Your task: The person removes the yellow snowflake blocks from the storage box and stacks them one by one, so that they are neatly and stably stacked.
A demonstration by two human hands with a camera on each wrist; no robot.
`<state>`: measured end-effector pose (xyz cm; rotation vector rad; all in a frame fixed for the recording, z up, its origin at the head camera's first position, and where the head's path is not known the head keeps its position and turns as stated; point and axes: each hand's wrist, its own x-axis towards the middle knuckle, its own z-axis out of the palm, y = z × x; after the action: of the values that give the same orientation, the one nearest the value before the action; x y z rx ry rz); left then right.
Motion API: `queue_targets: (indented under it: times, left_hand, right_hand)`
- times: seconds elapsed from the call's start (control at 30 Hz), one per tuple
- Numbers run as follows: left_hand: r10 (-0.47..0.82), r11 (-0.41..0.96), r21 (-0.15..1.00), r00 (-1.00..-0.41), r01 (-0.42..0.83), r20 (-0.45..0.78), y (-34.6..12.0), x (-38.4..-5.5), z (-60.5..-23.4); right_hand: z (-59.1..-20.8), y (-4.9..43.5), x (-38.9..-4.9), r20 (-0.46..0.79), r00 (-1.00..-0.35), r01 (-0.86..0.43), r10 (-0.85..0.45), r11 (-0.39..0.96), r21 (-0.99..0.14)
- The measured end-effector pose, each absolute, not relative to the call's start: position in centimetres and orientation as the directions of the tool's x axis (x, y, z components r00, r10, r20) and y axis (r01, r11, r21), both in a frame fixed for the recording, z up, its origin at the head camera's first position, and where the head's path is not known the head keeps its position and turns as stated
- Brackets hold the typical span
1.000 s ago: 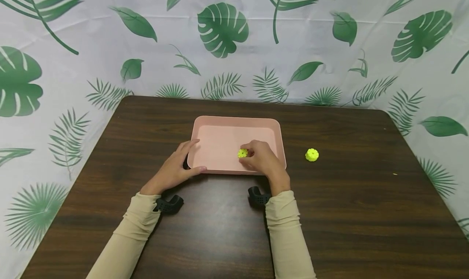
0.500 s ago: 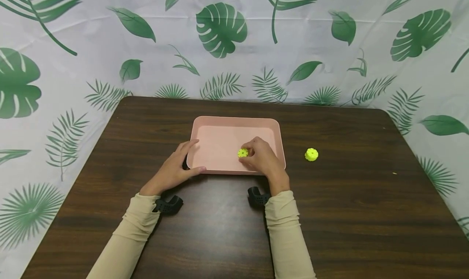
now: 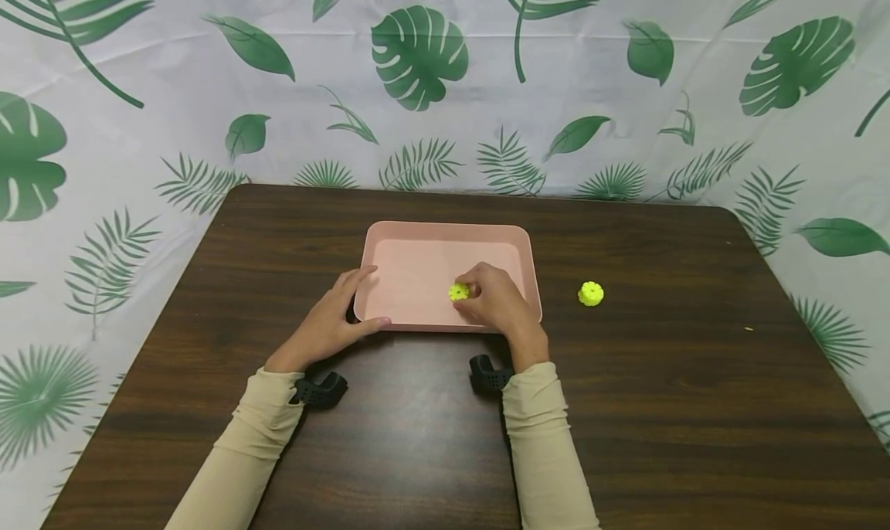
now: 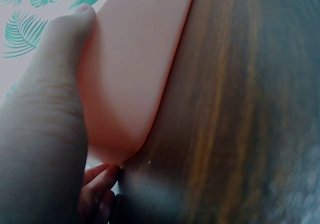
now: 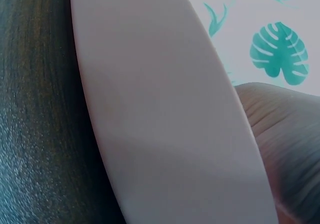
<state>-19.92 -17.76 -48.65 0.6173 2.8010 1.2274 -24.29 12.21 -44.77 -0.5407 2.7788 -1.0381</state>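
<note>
A shallow pink tray (image 3: 417, 263) lies on the dark wooden table. My left hand (image 3: 327, 317) holds its near left corner, thumb at the front rim and fingers at the left side. The left wrist view shows the thumb against the tray wall (image 4: 135, 58) and fingertips by the corner. Inside the tray, right of centre, my right hand (image 3: 497, 302) pinches a small yellow-green notched disc (image 3: 458, 292) between thumb and fingers. In the right wrist view the tray wall (image 5: 155, 93) hides the disc and most of that hand.
Right of the tray, a second yellow-green notched piece (image 3: 591, 293) sits on the table (image 3: 667, 406). A tiny pale speck (image 3: 749, 329) lies farther right. A leaf-patterned cloth (image 3: 528, 66) hangs behind the table. Each wrist wears a black mount (image 3: 321, 391).
My right hand and the disc in it shift very slightly. The left hand stays on the tray corner, and the second piece has not moved.
</note>
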Motion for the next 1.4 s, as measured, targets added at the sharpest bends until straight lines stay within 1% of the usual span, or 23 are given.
queue_targets:
  times: [0.17, 0.33, 0.57, 0.67, 0.87, 1.07, 1.17, 1.3, 1.4]
  left_hand:
    - [0.364, 0.617, 0.707, -0.922, 0.346, 0.134, -17.8, -20.0, -48.9]
    - [0.362, 0.617, 0.71, -0.923, 0.341, 0.129, -17.7, -20.0, -48.7]
    - [0.361, 0.612, 0.716, -0.924, 0.336, 0.126, -17.7, -20.0, -48.6]
    - [0.361, 0.613, 0.716, -0.924, 0.334, 0.122, -17.7, -20.0, -48.6]
    - [0.364, 0.61, 0.716, -0.923, 0.34, 0.128, -17.6, -20.0, -48.8]
    - [0.366, 0.611, 0.716, -0.923, 0.337, 0.121, -17.6, -20.0, -48.8]
    - [0.365, 0.607, 0.721, -0.923, 0.334, 0.12, -17.6, -19.9, -48.6]
    - [0.367, 0.605, 0.722, -0.923, 0.334, 0.12, -17.7, -20.0, -48.6]
    - [0.366, 0.609, 0.718, -0.923, 0.336, 0.121, -17.7, -20.0, -48.6]
  right_hand:
    - [-44.9, 12.3, -24.4, 0.026, -0.928, -0.299, -0.371, 0.704, -0.645]
    - [-44.6, 12.8, -24.4, 0.059, -0.941, -0.293, -0.334, 0.714, -0.636]
    - [-42.6, 15.4, -24.0, 0.172, -0.941, -0.332, -0.293, 0.689, -0.644]
    - [-41.9, 17.4, -23.6, 0.219, -0.948, -0.32, -0.233, 0.691, -0.648]
    - [-41.7, 21.9, -23.1, 0.265, -0.961, -0.242, -0.08, 0.709, -0.663]
    - [-42.4, 26.2, -22.2, 0.262, -0.965, -0.151, 0.031, 0.751, -0.643]
    - [-42.9, 27.8, -21.6, 0.238, -0.968, -0.093, 0.086, 0.756, -0.648]
    - [-43.7, 29.3, -21.0, 0.171, -0.974, -0.005, 0.15, 0.737, -0.676]
    - [-44.1, 30.0, -20.8, 0.133, -0.976, 0.037, 0.175, 0.727, -0.686]
